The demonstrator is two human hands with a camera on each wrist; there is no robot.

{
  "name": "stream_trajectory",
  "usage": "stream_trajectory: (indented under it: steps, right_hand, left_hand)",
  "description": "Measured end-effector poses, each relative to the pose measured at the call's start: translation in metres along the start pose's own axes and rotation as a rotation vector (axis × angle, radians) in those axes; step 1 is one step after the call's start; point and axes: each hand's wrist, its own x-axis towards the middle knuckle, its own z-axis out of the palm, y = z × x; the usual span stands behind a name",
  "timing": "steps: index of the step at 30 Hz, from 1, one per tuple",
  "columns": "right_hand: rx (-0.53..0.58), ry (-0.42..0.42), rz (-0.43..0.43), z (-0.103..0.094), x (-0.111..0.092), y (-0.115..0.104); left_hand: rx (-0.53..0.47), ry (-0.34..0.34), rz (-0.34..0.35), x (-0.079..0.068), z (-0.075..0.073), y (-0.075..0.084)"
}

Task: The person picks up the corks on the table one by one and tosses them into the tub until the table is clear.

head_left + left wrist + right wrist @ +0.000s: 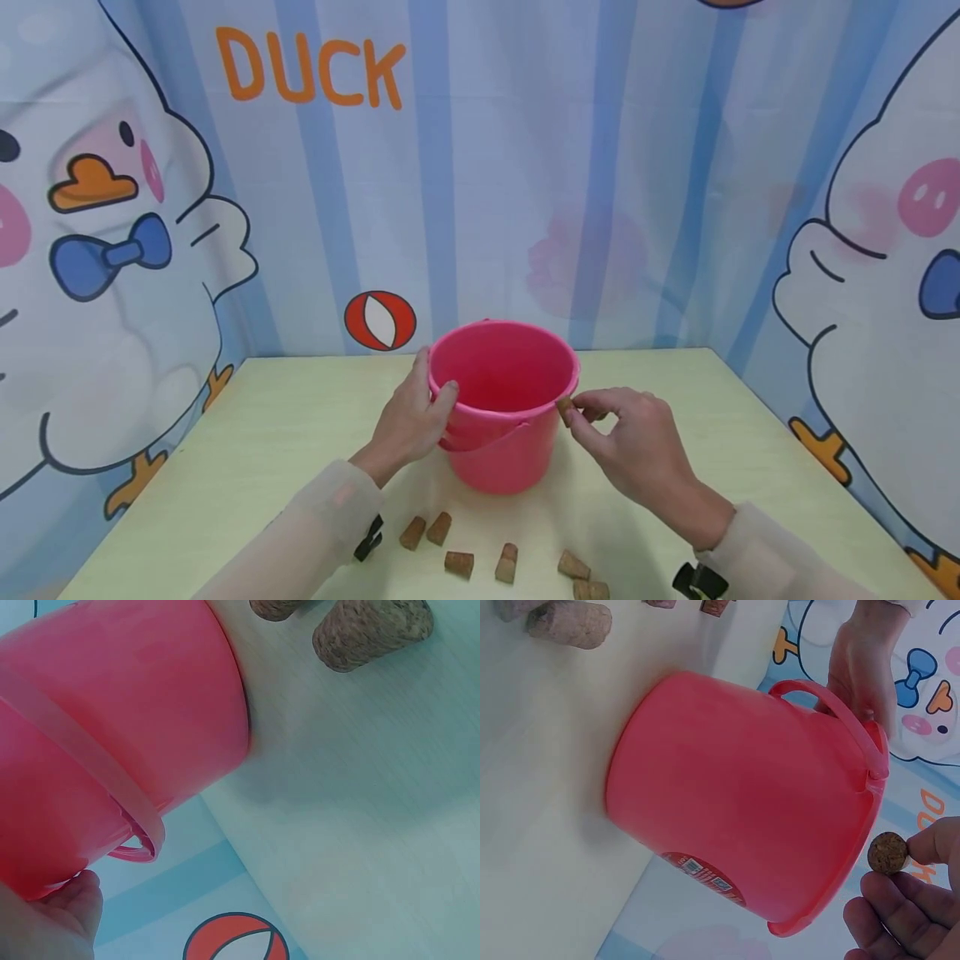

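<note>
A pink plastic bucket (pixel 495 454) stands upright on the table, its handle hanging down the near side. My left hand (pixel 408 421) grips the bucket's left rim, thumb at the rim's inner side and fingers outside. At the right rim, my right hand (pixel 637 433) pinches a cork (pixel 564 408) between thumb and fingers. In the right wrist view the round end of that cork (pixel 888 853) shows just beside the rim. The bucket's bottom inside is hidden from the head view.
Several loose corks lie on the table in front of the bucket, among them a left cork (pixel 412 533), a middle cork (pixel 459 564) and a right cork (pixel 573 565). The pale table (pixel 315 417) meets a printed duck curtain (pixel 510 167) behind and at both sides.
</note>
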Motion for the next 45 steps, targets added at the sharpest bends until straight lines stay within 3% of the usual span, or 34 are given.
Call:
stream_trajectory:
  steps: [19, 45]
  right_hand:
    - [0.018, 0.037, -0.045, 0.009, 0.025, -0.006]
    - [0.012, -0.038, -0.039, 0.03, 0.045, -0.001]
  left_hand:
    - [0.028, 0.0, -0.009, 0.0, 0.0, 0.0]
    - [0.026, 0.0, -0.019, -0.001, 0.0, 0.001]
